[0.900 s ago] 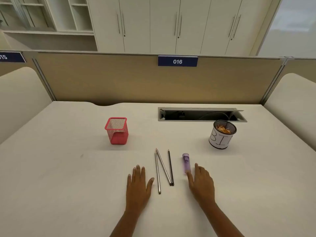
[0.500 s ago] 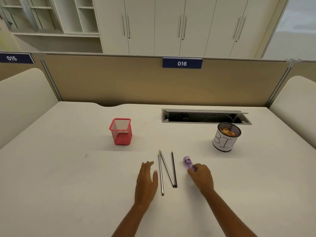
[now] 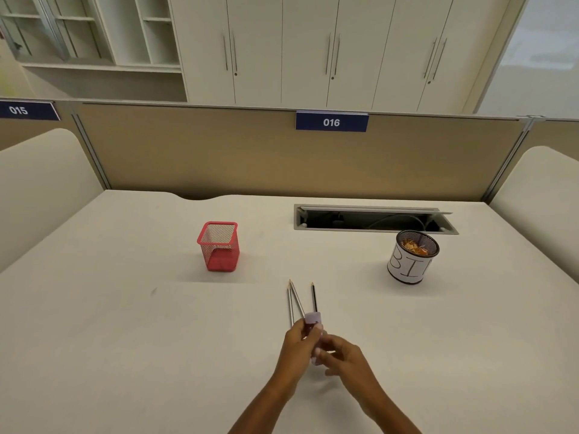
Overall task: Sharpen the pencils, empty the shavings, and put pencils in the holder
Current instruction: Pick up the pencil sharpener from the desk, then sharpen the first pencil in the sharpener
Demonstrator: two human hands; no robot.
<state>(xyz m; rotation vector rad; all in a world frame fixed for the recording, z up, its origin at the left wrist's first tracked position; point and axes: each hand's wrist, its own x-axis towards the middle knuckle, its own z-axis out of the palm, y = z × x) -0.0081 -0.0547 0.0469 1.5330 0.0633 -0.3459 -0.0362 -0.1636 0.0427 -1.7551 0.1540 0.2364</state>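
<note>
Lilac plastic pencil sharpener (image 3: 312,318) is held above the desk between both hands. Left hand (image 3: 297,341) wraps its middle, fingers curled round it. Right hand (image 3: 343,355) pinches the lower end. Blur hides which end carries the blade hole.

Three thin pencils (image 3: 297,300) lie on the white desk (image 3: 125,339) just beyond the hands, points facing away. Two touch at their far tips, with the dark one just beside them. Sharpening looks not yet begun.

To do it well:
- Settle the sharpener in one hand.
- Free the other hand for the nearest pencil.
- Feed the pencil in straight and turn gently to spare the lead.

Red square wire-mesh holder (image 3: 219,245) stands well off to the left. Round black mesh cup labelled BIN (image 3: 410,261), with shavings inside, stands well off to the right.
</note>
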